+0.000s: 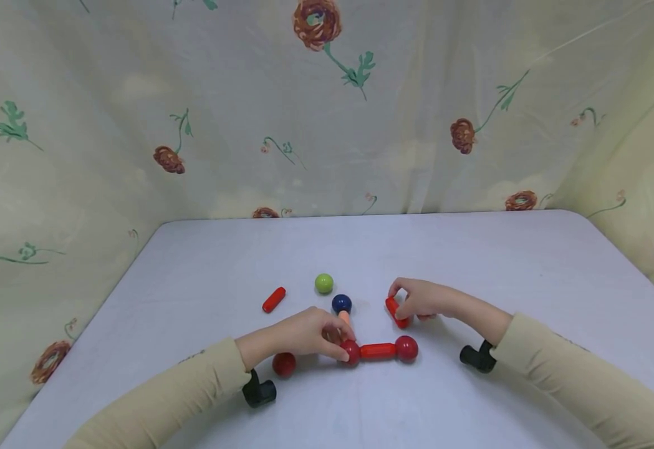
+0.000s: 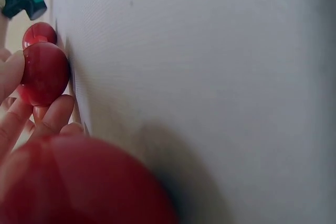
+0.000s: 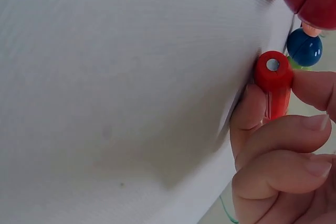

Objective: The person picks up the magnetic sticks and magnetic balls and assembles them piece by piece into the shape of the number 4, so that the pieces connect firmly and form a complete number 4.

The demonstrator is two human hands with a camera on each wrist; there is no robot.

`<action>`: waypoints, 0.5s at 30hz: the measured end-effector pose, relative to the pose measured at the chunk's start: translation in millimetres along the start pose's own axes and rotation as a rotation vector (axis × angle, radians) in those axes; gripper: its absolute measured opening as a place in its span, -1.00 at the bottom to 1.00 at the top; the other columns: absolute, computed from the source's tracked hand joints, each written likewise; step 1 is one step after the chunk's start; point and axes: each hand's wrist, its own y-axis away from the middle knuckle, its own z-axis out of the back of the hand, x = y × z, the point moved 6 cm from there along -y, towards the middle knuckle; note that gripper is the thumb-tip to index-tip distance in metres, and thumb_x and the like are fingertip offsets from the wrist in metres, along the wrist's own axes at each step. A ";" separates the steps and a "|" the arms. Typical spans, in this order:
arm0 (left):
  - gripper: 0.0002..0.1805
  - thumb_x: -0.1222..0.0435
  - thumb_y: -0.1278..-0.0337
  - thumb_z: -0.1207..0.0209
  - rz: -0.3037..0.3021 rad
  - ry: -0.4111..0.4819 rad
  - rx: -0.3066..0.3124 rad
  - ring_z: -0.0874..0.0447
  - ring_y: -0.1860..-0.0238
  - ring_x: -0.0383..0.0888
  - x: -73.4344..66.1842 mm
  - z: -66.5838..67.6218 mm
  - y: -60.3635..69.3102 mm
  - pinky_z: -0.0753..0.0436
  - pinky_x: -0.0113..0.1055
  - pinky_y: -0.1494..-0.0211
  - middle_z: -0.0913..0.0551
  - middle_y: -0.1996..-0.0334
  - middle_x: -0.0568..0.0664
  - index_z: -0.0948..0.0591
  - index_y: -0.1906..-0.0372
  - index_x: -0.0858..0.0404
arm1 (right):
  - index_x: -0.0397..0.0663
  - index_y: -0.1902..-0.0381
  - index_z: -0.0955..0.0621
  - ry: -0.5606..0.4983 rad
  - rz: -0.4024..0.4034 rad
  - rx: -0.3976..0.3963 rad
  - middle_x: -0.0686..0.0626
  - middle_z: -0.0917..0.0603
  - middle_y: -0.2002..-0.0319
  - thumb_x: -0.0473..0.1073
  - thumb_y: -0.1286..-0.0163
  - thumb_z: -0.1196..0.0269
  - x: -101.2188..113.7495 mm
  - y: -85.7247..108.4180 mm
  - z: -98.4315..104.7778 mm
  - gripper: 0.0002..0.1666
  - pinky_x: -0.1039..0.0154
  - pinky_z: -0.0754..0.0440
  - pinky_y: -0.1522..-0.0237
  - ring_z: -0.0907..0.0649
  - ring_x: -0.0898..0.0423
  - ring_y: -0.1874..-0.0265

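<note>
One red rod lies in the right grip, end protruding.

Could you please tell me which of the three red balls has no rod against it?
The leftmost red ball in the head view; the other two sit at either end of a red rod.

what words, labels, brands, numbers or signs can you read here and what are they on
No text can be read.
Left sleeve: small dark marks, possibly lettering, too small to read.
Right sleeve: similar marks, also too small to read.
Red rod in the right hand: no lettering visible.
</note>
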 end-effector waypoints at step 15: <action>-0.70 0.22 0.05 -0.32 0.028 0.003 -0.010 -0.54 0.37 -0.35 2.4 0.6 -1.8 -0.53 -0.51 0.29 -0.61 0.45 -0.25 -0.63 0.12 0.06 | -0.11 0.03 -0.42 -0.079 -0.012 -0.008 0.03 -0.45 0.65 -0.23 -0.11 -0.17 -3.2 5.6 -4.0 -0.59 0.43 -0.13 0.71 -0.22 0.21 0.80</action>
